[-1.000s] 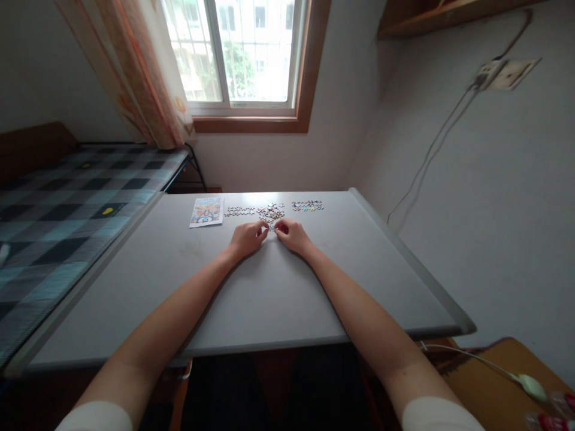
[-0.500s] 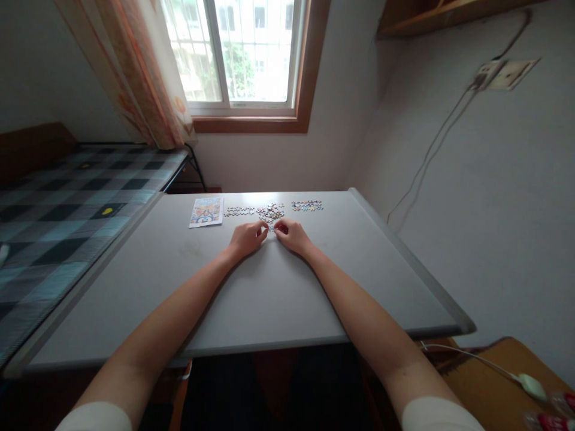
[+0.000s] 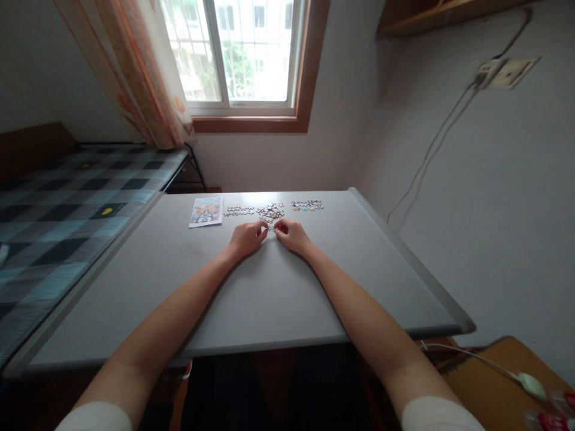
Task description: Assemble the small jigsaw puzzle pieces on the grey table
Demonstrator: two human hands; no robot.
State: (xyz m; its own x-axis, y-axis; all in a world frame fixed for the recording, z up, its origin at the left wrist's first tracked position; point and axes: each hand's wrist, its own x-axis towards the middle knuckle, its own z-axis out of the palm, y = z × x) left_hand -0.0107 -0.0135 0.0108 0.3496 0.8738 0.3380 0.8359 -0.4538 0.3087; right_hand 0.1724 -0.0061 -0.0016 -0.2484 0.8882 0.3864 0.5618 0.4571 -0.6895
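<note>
Close together near the far middle of the table are my two hands. My left hand (image 3: pixel 248 237) has thumb and forefinger curled in a pinch at a small bluish jigsaw piece (image 3: pixel 271 228). From the other side my right hand (image 3: pixel 291 233) pinches at the same piece, its remaining fingers folded under. Just beyond the fingertips lies a loose pile of jigsaw pieces (image 3: pixel 271 212). Rows of pieces (image 3: pixel 239 211) run left of the pile, and another group of pieces (image 3: pixel 308 205) sits to its right. A printed picture sheet (image 3: pixel 206 212) lies at the far left.
The white table (image 3: pixel 269 299) has raised grey edging. A bed with a checked cover (image 3: pixel 130 179) stands along its left side. A wall with a hanging cable (image 3: pixel 424 158) is at the right. Low at right is a brown surface (image 3: pixel 498 371) holding a white charger (image 3: pixel 532 386).
</note>
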